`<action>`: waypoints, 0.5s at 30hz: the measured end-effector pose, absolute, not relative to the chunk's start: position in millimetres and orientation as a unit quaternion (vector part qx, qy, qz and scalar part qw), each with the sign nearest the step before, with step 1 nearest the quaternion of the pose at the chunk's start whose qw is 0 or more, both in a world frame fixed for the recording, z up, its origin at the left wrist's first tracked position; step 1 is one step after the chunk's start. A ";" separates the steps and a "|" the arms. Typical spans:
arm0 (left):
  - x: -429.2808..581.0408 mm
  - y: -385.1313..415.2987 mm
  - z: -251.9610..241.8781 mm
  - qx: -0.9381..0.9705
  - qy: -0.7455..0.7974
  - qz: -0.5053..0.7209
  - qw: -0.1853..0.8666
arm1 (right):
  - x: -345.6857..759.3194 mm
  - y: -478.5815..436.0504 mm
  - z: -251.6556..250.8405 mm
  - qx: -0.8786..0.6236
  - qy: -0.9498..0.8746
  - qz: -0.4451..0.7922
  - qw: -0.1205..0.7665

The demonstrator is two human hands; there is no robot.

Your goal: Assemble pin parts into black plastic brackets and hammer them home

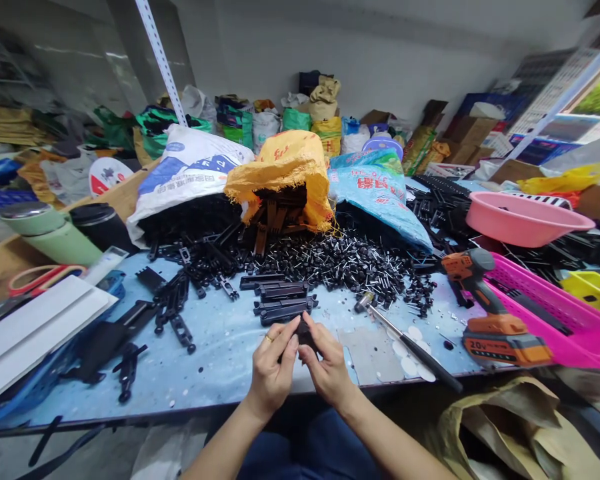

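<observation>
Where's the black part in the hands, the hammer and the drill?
Black part [306,333]: head view, on its exposed middle.
Hammer [412,345]: head view, on its black handle.
Drill [489,295]: head view, on its grip.

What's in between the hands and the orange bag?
The head view shows long black parts nearest the left hand and right hand, then a heap of little black-headed pins in front of the orange bag.

An assembly workshop, evident from cordless drill [488,300], hammer [410,344], loose black parts [347,261] and bulging sacks [291,159].
</observation>
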State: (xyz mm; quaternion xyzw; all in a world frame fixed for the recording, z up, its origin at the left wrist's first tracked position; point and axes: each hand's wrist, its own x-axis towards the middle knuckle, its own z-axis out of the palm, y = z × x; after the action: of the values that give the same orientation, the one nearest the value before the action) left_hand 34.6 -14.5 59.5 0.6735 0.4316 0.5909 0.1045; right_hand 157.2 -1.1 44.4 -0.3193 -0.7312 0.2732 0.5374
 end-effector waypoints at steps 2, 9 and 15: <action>37.4 -14.7 51.9 0.649 0.464 0.589 0.130 | 155.3 -1.7 37.4 -0.338 -0.733 0.277 0.522; 41.6 -22.7 2.9 0.365 0.631 0.546 0.412 | 211.8 68.3 34.6 -0.472 -0.821 0.199 0.252; 24.9 -27.6 -11.6 0.400 0.636 0.467 0.466 | 322.6 173.2 74.8 -0.784 -0.611 -0.019 0.107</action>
State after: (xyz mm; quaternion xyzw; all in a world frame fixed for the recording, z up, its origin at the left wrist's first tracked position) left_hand 24.9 -27.6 -11.6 0.3999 0.6363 0.4667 0.4663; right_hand 322.6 173.2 74.8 -0.7844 -0.6107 -0.0186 0.1072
